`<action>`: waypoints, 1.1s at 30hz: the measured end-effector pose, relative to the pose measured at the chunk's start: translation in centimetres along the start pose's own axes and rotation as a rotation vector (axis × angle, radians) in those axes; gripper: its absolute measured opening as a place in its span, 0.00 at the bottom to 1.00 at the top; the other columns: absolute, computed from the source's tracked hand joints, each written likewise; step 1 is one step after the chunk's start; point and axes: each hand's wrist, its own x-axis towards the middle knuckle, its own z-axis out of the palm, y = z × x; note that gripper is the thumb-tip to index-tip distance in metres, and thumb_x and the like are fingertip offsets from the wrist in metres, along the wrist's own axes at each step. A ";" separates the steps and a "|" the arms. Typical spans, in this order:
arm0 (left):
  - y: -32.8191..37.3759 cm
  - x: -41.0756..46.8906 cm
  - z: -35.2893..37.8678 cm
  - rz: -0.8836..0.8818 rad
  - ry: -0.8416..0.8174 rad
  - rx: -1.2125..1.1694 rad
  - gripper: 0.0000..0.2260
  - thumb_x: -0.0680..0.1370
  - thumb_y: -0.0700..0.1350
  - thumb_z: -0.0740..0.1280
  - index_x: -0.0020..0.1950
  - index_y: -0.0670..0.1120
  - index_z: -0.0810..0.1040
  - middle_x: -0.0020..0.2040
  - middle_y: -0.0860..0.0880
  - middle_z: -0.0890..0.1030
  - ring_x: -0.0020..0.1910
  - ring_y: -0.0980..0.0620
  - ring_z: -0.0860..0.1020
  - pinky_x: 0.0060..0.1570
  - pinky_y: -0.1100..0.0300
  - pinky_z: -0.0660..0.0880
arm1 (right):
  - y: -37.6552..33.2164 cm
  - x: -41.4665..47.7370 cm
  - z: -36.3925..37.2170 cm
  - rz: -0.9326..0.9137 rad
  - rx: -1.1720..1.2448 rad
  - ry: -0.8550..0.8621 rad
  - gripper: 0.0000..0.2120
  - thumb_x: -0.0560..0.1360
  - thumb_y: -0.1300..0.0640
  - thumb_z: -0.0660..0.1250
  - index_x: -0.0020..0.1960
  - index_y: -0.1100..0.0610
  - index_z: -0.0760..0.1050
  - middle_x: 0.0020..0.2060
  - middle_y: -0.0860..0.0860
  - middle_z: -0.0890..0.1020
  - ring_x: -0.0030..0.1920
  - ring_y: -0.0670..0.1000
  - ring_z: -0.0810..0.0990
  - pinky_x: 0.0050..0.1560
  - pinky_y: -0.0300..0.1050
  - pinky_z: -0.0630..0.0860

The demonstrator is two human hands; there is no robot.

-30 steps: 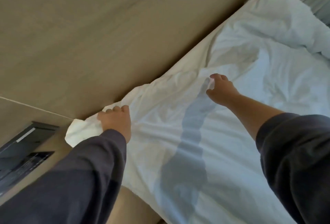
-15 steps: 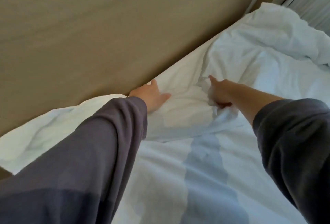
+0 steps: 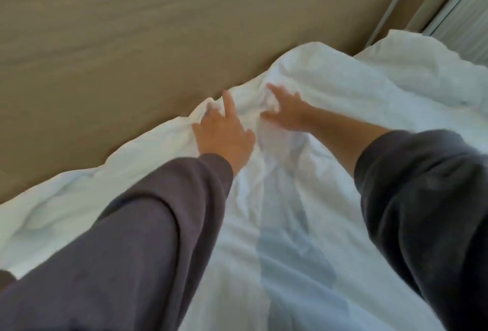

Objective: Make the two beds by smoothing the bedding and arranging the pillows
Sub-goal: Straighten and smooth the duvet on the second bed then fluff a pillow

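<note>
- White bedding [image 3: 303,198] covers the bed, bunched in a ridge along the tan wall [image 3: 132,53], and that's where both hands are working.
- Left hand [image 3: 224,135] has let go of the lower corner it was gripping a second ago and slid up the wall edge. Its index finger [image 3: 228,103] is straight, but the others sink into a fold and it's too blurred to tell if they grip.
- Right hand [image 3: 286,114] is no longer pinching cloth, and its fingers [image 3: 272,90] are now spread flat on the crumpled ridge, just beside the left.
- So the pulling looks finished and the pressing has begun, with the near stretch lying flatter.
- Further up, a rumpled heap [image 3: 422,71] waits untouched, so this bed is likely only part done.
</note>
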 end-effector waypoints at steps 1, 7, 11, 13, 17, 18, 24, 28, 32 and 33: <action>0.2 -1.8 2.1 0.062 -0.084 0.109 0.36 0.80 0.62 0.54 0.79 0.48 0.40 0.78 0.35 0.51 0.76 0.37 0.55 0.70 0.39 0.54 | 0.3 -0.7 3.0 0.038 -0.113 -0.106 0.35 0.79 0.37 0.56 0.79 0.44 0.43 0.79 0.51 0.47 0.78 0.61 0.47 0.72 0.71 0.50; -4.3 -4.9 6.8 0.108 -0.282 0.278 0.33 0.79 0.66 0.42 0.80 0.52 0.42 0.80 0.42 0.42 0.78 0.41 0.43 0.74 0.41 0.41 | 3.1 -6.1 8.0 -0.066 -0.270 -0.010 0.29 0.81 0.38 0.48 0.79 0.42 0.44 0.79 0.48 0.42 0.78 0.57 0.40 0.72 0.70 0.43; -3.5 -9.2 4.1 0.105 -0.403 0.247 0.32 0.80 0.65 0.43 0.80 0.51 0.41 0.80 0.45 0.40 0.78 0.43 0.41 0.74 0.41 0.41 | 7.0 -13.0 7.3 -0.025 -0.309 -0.012 0.28 0.82 0.40 0.46 0.79 0.43 0.42 0.79 0.50 0.41 0.78 0.57 0.39 0.73 0.69 0.42; -2.3 -12.4 2.5 0.147 -0.501 0.199 0.32 0.81 0.64 0.43 0.80 0.51 0.42 0.80 0.46 0.40 0.78 0.44 0.40 0.74 0.41 0.41 | 8.2 -17.4 7.4 0.015 -0.269 -0.110 0.29 0.82 0.39 0.46 0.79 0.43 0.41 0.79 0.48 0.40 0.78 0.56 0.38 0.74 0.69 0.42; 2.1 -18.5 -0.7 0.297 -0.647 0.166 0.31 0.81 0.63 0.47 0.80 0.51 0.42 0.80 0.47 0.40 0.78 0.45 0.41 0.74 0.39 0.42 | 9.6 -25.4 6.4 0.100 -0.179 -0.302 0.28 0.81 0.38 0.46 0.79 0.41 0.43 0.79 0.47 0.39 0.78 0.57 0.38 0.73 0.70 0.44; 3.5 -20.0 -1.5 0.347 -0.681 0.167 0.32 0.81 0.63 0.47 0.80 0.51 0.41 0.80 0.47 0.39 0.78 0.46 0.40 0.74 0.40 0.42 | 10.0 -27.4 6.1 0.122 -0.168 -0.336 0.28 0.81 0.37 0.45 0.79 0.41 0.44 0.79 0.47 0.39 0.78 0.57 0.39 0.73 0.70 0.44; 11.2 -27.3 -3.9 0.506 -0.835 0.128 0.31 0.82 0.62 0.47 0.80 0.51 0.41 0.80 0.47 0.39 0.78 0.46 0.40 0.75 0.41 0.43 | 14.3 -37.0 3.9 0.264 -0.119 -0.457 0.28 0.81 0.36 0.44 0.79 0.40 0.42 0.79 0.46 0.39 0.79 0.55 0.40 0.74 0.68 0.45; 15.1 -30.7 -3.2 0.561 -0.826 0.188 0.39 0.72 0.67 0.33 0.80 0.50 0.42 0.80 0.47 0.41 0.78 0.46 0.41 0.74 0.38 0.42 | 18.2 -42.7 3.2 0.355 -0.082 -0.466 0.28 0.81 0.36 0.43 0.78 0.39 0.41 0.79 0.45 0.39 0.79 0.54 0.39 0.73 0.69 0.45; 18.1 -34.9 -1.4 0.640 -0.826 0.232 0.44 0.64 0.65 0.28 0.80 0.51 0.41 0.80 0.46 0.39 0.78 0.44 0.38 0.71 0.34 0.38 | 21.6 -48.5 4.7 0.514 -0.024 -0.458 0.28 0.81 0.36 0.45 0.78 0.38 0.40 0.79 0.44 0.39 0.78 0.56 0.38 0.71 0.73 0.46; 18.3 -35.7 -0.7 0.658 -0.822 0.253 0.42 0.67 0.66 0.30 0.79 0.51 0.39 0.79 0.47 0.37 0.78 0.44 0.36 0.70 0.33 0.37 | 22.2 -49.7 5.6 0.539 -0.018 -0.440 0.28 0.81 0.36 0.45 0.78 0.37 0.40 0.78 0.44 0.38 0.78 0.56 0.38 0.70 0.73 0.46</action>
